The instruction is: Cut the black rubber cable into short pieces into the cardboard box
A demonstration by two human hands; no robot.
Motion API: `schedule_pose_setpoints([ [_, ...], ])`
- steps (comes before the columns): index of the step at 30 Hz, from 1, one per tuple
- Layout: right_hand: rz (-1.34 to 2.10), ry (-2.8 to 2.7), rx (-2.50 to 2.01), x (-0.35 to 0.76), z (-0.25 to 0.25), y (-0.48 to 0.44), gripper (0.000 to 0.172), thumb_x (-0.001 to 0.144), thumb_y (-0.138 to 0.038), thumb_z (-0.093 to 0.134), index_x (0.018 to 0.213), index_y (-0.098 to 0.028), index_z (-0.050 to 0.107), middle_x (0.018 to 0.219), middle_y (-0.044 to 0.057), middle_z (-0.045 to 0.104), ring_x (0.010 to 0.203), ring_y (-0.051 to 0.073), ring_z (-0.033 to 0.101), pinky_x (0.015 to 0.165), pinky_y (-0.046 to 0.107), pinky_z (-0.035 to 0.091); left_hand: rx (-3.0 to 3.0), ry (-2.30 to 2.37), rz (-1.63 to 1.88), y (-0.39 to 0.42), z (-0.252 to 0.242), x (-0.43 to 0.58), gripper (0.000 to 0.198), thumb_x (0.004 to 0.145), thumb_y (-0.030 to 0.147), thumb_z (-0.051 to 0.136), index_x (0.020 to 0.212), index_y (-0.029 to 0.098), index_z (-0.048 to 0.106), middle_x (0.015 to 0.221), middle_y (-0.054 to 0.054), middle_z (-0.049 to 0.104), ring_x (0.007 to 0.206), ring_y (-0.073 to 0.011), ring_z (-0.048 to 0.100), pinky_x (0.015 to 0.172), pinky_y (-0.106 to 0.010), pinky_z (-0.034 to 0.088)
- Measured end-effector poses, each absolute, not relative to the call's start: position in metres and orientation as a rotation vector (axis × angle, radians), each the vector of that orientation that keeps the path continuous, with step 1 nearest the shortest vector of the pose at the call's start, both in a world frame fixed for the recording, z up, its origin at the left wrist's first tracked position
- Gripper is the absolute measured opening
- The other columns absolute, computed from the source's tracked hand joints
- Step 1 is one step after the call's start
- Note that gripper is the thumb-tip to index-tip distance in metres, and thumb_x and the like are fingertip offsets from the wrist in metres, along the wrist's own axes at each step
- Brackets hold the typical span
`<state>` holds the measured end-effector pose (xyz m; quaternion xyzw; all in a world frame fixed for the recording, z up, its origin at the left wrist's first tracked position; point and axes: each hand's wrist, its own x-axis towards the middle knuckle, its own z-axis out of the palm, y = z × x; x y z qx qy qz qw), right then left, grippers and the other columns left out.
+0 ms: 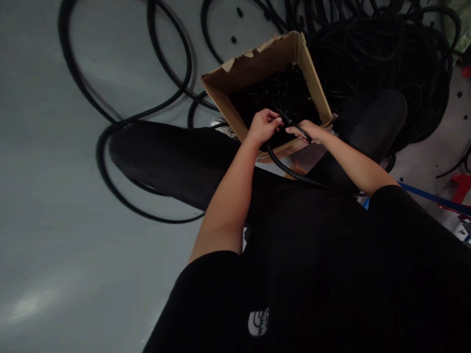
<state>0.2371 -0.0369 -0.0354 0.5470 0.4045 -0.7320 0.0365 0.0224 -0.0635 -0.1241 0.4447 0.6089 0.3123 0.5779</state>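
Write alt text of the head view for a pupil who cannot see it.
A person's right hand holds a black hose, left hand close beside it, over a cardboard box of small dark pieces. Hose loops and a hose heap lie on the grey floor.

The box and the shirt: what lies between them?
In the head view, a curve of black tube, the trousers and both forearms lie between the box and the shirt.

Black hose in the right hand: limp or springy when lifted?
Probably flexible: the black hose curves across the right hand. Likely springy rather than limp, if it matches the similar-looking hose loops lying wide and unkinked on the floor.
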Motion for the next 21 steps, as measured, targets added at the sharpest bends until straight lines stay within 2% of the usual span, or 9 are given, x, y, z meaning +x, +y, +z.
schedule_pose_setpoints([
  [4,-2.067,1.386,1.805,0.237,-0.048,-0.042,0.058,0.100,-0.046,0.107,0.084,-0.026,0.054,0.050,-0.010,0.044,0.041,0.009,0.040,0.037,0.019,0.031,1.036,1.475,0.707,-0.064,-0.134,0.021,0.042,0.102,0.049,0.096,0.100,0.026,0.061,0.087,-0.004,0.077,0.074,-0.0193,0.070,0.077,-0.034,0.065],
  [9,-1.982,1.455,1.774,0.239,-0.051,-0.045,0.060,0.097,-0.043,0.109,0.081,-0.026,0.054,0.048,-0.009,0.047,0.041,0.010,0.046,0.038,0.020,0.035,1.005,1.526,0.696,-0.063,-0.139,0.020,0.024,0.100,0.028,0.086,0.097,0.026,0.062,0.083,-0.003,0.077,0.066,-0.0166,0.062,0.073,-0.032,0.061],
  [13,-1.983,1.455,1.771,0.239,-0.053,-0.046,0.063,0.097,-0.045,0.112,0.083,-0.027,0.054,0.049,-0.008,0.049,0.043,0.011,0.048,0.039,0.021,0.037,0.989,1.544,0.746,-0.062,-0.135,0.017,0.029,0.099,0.031,0.088,0.098,0.027,0.059,0.081,-0.002,0.075,0.067,-0.0164,0.062,0.072,-0.031,0.063],
  [18,-2.077,1.385,1.727,0.235,-0.052,-0.045,0.058,0.103,-0.050,0.108,0.089,-0.025,0.057,0.052,-0.008,0.052,0.046,0.012,0.052,0.042,0.020,0.040,0.963,1.446,0.752,-0.067,-0.131,0.018,0.048,0.096,0.043,0.100,0.104,0.029,0.055,0.085,-0.001,0.071,0.079,-0.0209,0.073,0.081,-0.038,0.070],
  [21,-2.115,1.345,1.785,0.233,-0.049,-0.044,0.060,0.104,-0.054,0.108,0.092,-0.024,0.058,0.056,-0.008,0.054,0.047,0.011,0.054,0.043,0.018,0.042,0.956,1.396,0.758,-0.070,-0.132,0.019,0.054,0.092,0.044,0.106,0.107,0.028,0.056,0.085,0.000,0.069,0.079,-0.0225,0.076,0.080,-0.040,0.072],
])
